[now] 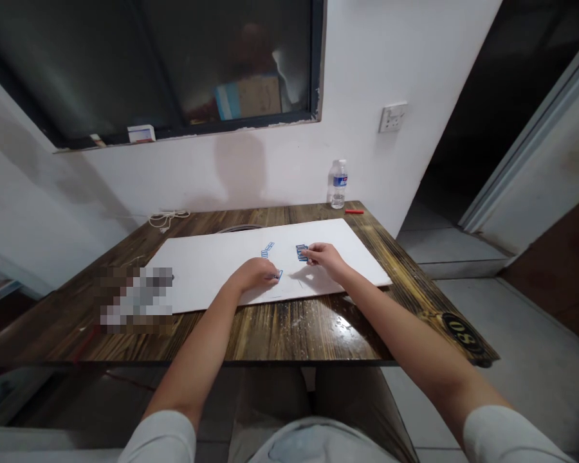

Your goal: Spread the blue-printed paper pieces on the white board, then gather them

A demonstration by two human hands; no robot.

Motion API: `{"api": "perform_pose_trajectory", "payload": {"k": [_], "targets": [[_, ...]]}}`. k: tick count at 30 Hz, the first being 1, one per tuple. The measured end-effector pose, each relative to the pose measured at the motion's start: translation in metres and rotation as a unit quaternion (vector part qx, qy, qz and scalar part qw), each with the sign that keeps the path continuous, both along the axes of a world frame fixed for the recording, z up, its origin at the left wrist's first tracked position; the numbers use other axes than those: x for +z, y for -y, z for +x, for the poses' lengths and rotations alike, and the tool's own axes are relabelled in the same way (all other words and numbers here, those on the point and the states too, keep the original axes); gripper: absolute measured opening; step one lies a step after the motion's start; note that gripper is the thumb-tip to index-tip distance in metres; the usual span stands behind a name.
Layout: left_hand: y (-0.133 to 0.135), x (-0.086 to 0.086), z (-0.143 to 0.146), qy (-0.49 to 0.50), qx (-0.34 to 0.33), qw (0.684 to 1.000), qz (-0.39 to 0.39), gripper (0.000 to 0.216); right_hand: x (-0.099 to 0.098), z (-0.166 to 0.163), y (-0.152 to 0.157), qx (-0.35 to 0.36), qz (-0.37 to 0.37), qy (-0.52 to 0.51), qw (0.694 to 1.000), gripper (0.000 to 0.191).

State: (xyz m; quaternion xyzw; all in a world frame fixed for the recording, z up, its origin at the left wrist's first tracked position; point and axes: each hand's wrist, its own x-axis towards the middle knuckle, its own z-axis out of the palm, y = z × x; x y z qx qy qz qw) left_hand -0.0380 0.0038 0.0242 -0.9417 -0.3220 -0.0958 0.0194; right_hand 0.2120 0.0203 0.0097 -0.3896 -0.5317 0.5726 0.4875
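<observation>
A white board (207,263) lies across the wooden table in front of me. Low over its near half, my left hand (257,274) is closed, thumb and fingers pinched at a small blue-edged rectangular piece (280,274). My right hand (324,256) is raised a little, casting a shadow on the board, its fingers closed on a cluster of several small blue-edged pieces (301,251). Between and beyond my hands, more blue-edged pieces (267,249) lie in a short slanting row on the board. What is printed on the pieces is too small to tell.
The wooden table (289,334) reaches the wall. At its back stand a water bottle (338,184) and a red pen-like stick (354,211). A coiled white cord (168,218) lies back left. A blurred-out patch (137,300) covers something on the left.
</observation>
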Motion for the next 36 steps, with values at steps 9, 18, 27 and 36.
{"api": "perform_pose_trajectory", "payload": {"k": [9,18,27,36], "targets": [[0.006,0.006,0.007,-0.058,0.015,0.997,0.038,0.021,-0.002,0.000,-0.001,-0.004,0.005,0.003,1.000,0.046],[0.008,-0.008,0.018,0.109,0.181,0.966,0.146,0.009,-0.007,-0.005,0.003,0.033,-0.010,0.053,0.998,0.044],[0.016,-0.008,0.033,0.175,0.228,0.941,0.180,0.014,-0.022,-0.021,0.011,0.078,-0.019,0.133,0.988,0.036],[0.019,-0.016,0.047,0.121,0.114,0.963,0.211,0.020,-0.013,-0.025,0.012,0.066,-0.094,-0.055,0.992,0.048]]}}
